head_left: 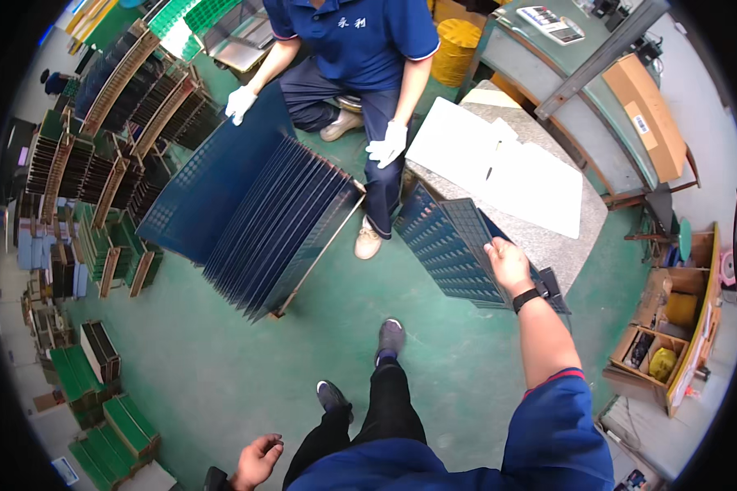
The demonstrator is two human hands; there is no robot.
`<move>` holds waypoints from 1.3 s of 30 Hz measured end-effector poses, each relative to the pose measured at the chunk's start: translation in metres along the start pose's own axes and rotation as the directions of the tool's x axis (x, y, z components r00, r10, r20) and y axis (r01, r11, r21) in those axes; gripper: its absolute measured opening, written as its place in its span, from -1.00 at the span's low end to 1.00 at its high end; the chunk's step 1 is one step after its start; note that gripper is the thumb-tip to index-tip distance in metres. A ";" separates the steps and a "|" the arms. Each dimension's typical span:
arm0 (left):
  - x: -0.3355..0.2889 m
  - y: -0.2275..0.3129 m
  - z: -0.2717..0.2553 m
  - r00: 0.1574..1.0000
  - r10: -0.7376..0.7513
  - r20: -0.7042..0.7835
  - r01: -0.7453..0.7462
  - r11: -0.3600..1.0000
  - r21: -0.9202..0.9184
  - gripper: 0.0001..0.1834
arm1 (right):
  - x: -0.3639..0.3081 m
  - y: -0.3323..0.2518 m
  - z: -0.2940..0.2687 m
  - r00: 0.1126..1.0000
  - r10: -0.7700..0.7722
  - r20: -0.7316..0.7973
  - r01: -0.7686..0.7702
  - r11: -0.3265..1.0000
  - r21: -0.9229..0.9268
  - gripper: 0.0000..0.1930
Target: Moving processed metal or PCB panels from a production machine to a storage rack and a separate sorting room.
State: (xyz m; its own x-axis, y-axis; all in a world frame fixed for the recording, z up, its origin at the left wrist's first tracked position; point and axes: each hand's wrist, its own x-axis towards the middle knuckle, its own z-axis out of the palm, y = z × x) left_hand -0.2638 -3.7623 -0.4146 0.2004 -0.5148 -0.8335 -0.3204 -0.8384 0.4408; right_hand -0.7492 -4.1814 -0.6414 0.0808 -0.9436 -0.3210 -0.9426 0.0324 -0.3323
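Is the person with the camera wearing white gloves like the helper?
No, the right hand on the dark blue panels and the left hand are bare; only the co-worker's gloves are white.

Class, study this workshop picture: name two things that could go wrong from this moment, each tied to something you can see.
Only the right hand grips the stack of dark blue panels leaning by the stone table; the left hand hangs free, so the stack might tip. The tilted panel rack near a seated co-worker's foot could slide.

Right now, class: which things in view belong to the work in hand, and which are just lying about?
In hand:
right hand
dark blue panel stack
blue panels in floor rack

Lying about:
left hand, empty
white sheets
yellow drum
green boards
cardboard box
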 end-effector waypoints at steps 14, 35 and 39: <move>0.068 -0.015 -0.044 0.998 -0.058 -0.024 0.062 0.983 0.175 -0.59 | -0.178 -0.154 -0.363 0.854 -0.408 -0.324 0.334 0.906 -0.261 -0.80; 0.020 -0.049 0.021 0.933 -0.359 -0.001 0.352 0.916 -0.194 -0.69 | 0.068 -0.047 0.180 0.983 -0.118 0.138 0.146 0.967 -0.211 -0.85; 0.015 -0.056 0.015 0.961 -0.276 -0.014 0.264 0.932 -0.247 -0.68 | 0.055 -0.064 0.176 0.966 -0.183 -0.180 0.151 0.973 -0.177 -0.83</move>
State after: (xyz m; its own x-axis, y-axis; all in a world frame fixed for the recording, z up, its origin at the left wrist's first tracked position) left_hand -0.2564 -3.7208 -0.4569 0.2945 -0.2658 -0.9180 -0.0167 -0.9618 0.2731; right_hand -0.6275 -4.1773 -0.7944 0.1921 -0.9773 -0.0895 -0.9619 -0.1694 -0.2147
